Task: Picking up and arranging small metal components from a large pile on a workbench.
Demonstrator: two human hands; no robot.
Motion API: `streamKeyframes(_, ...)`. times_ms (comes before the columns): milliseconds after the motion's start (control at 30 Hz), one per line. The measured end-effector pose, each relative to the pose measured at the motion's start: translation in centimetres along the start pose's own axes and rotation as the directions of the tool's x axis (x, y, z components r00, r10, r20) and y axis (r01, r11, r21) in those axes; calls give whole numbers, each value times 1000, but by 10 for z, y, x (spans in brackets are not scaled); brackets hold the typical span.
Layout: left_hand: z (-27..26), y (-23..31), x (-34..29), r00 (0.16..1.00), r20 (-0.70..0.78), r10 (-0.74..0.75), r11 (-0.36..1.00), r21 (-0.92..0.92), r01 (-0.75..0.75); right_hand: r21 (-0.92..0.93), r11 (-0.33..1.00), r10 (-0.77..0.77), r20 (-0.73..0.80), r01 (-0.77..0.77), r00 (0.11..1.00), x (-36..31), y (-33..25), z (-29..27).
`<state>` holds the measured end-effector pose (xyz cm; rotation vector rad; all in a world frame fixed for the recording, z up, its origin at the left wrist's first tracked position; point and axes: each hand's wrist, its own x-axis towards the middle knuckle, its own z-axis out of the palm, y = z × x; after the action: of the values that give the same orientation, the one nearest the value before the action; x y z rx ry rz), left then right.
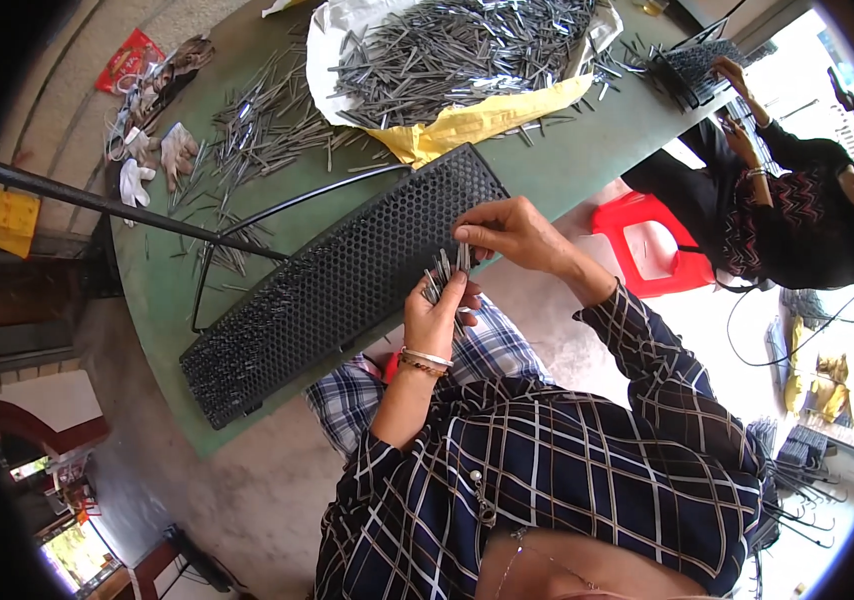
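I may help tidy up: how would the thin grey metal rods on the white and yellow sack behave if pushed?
The thin grey metal rods are probably stiff: those in the left hand stick out straight. The heap would likely slide apart, as loose rods lie scattered beside the sack. Some look shiny, so they may be slippery.

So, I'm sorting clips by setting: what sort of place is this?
Probably a small workshop: loose metal rods heaped on a green table, a long black honeycomb tray, and another person beside the same table.
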<state>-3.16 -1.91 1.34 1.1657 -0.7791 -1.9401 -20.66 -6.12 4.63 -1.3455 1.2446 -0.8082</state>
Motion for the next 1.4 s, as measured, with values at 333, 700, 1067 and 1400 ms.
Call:
streamKeyframes(333,1,-5,2,998,-56,38,997,71,-34,-70,995,-63,88,70,994,-4,4,-6)
streamKeyframes(700,-12,-13,-1,958,111,-264,941,-186,281,-352,862,-436,-147,365,888,58,-11,-60)
streamKeyframes(1067,-11,-7,-5,939,194,-283,913,-247,326,-452,717,-593,6,531,805,88,12,-66)
streamKeyframes(1400,-12,-10,-2,934,221,-281,915,-232,331,-578,643,-614,4,503,789,84,26,-57)
